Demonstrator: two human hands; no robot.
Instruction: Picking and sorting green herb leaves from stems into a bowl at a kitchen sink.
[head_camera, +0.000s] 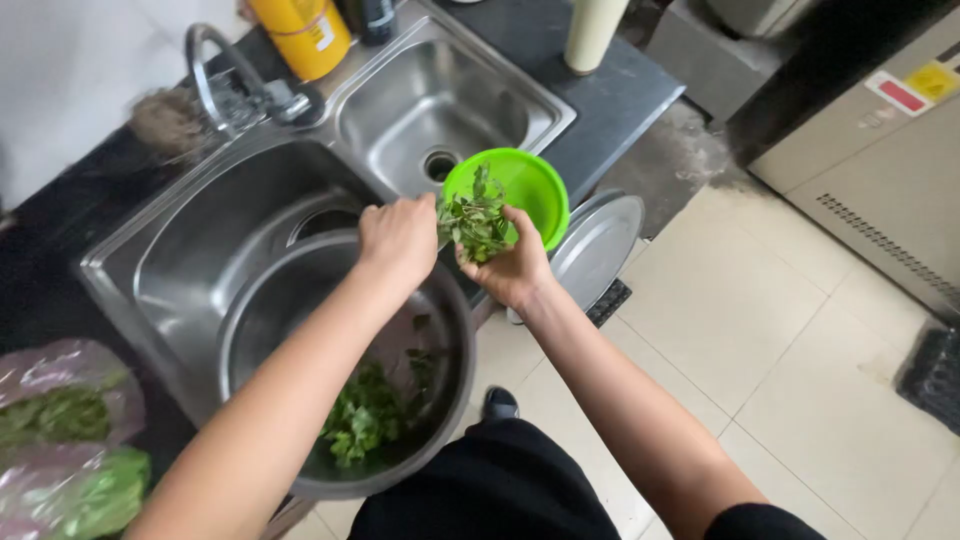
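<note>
Both my hands hold one bunch of leafy green herbs (474, 222) above the edge of the sink. My left hand (400, 238) grips the bunch from the left, my right hand (512, 266) cups it from below and the right. Just behind the herbs a bright green plastic bowl (530, 182) rests on the rim between sink and counter. Below my left forearm a large round steel basin (440, 420) sits in the left sink bowl, with more green leaves (368, 412) lying in its bottom.
A double steel sink (440, 105) fills the dark counter, with a tap (225, 85) behind it and a yellow canister (305, 35) at the back. Plastic bags of greens (65, 440) lie at the left. A steel lid (598, 245) leans by the counter edge. Tiled floor at the right.
</note>
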